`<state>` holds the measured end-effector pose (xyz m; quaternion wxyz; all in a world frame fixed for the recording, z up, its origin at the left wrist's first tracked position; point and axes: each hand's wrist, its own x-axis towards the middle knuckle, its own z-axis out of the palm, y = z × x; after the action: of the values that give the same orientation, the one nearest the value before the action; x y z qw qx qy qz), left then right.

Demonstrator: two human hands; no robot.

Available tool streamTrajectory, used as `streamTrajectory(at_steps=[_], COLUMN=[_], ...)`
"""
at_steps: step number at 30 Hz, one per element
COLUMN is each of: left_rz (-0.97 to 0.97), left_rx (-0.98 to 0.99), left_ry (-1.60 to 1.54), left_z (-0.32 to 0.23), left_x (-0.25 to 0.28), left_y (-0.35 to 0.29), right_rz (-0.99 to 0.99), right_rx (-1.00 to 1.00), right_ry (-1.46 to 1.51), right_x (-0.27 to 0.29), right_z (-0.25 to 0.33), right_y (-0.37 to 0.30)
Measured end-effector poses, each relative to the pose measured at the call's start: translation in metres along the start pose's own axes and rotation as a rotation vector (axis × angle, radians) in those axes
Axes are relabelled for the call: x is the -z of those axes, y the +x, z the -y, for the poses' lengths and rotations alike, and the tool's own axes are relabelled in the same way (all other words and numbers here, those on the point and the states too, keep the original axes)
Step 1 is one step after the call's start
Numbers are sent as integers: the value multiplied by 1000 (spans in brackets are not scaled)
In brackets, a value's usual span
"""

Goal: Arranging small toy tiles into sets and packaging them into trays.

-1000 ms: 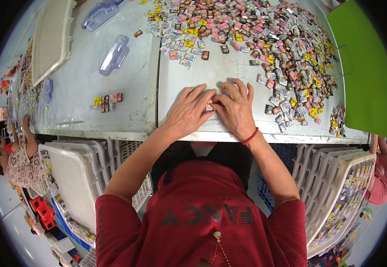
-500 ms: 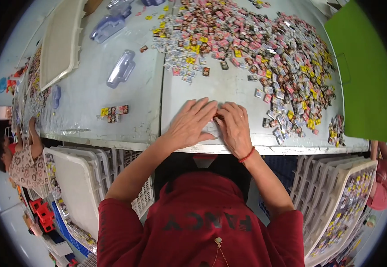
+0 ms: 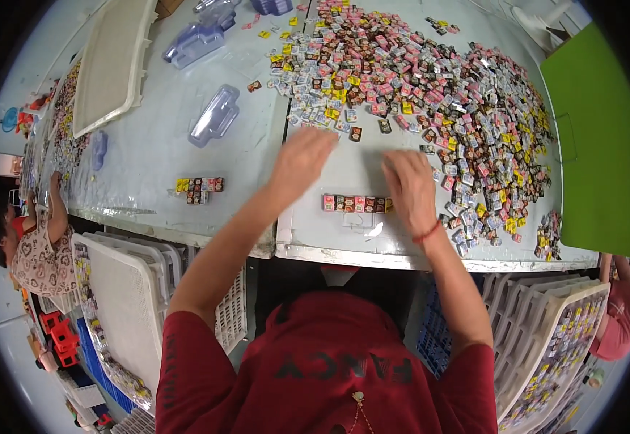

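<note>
I see the row of small boxes on the right-hand section of the counter, near the front edge but apart from it, with a strip of pale surface between. Its long axis runs left to right, roughly parallel to that edge: one end points toward the seam on the left, the other toward the right hand. Pink and dark brown boxes alternate along part of it, with yellow at its right end.

The right hand sits at that end, fingers together and bent downward; I cannot tell whether it touches the row or pinches anything. The left hand is farther forward by the seam, fingers close together and pointing up and to the right (blurred on my feed), so I cannot tell whether it holds a box.

Pale surface lies between the hands, bounded ahead by the heap of small boxes, which also crowds the right hand's outer side. Left of the seam, a block of small boxes also stretches left to right, well apart from the row, while a clear plastic tray slants beyond it.
</note>
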<state>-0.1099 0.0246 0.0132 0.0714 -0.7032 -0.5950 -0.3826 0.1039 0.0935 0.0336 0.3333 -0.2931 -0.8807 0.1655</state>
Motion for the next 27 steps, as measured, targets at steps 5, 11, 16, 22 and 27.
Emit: streamTrajectory(at_steps=[5, 11, 16, 22, 27], left_rz=[42, 55, 25, 14, 100], left_rx=[112, 120, 206, 91, 166], left_ry=[147, 351, 284, 144, 77], left_z=[35, 28, 32, 41, 40], left_x=[-26, -36, -32, -32, -28], left_y=[47, 52, 44, 45, 50], right_rz=[28, 75, 123, 124, 255], right_rx=[28, -41, -92, -113, -45], right_ry=[-114, -422, -517, -449, -482], right_x=[-65, -79, -69, -50, -36], right_z=[-26, -17, -16, -43, -51], right_y=[74, 85, 81, 60, 55])
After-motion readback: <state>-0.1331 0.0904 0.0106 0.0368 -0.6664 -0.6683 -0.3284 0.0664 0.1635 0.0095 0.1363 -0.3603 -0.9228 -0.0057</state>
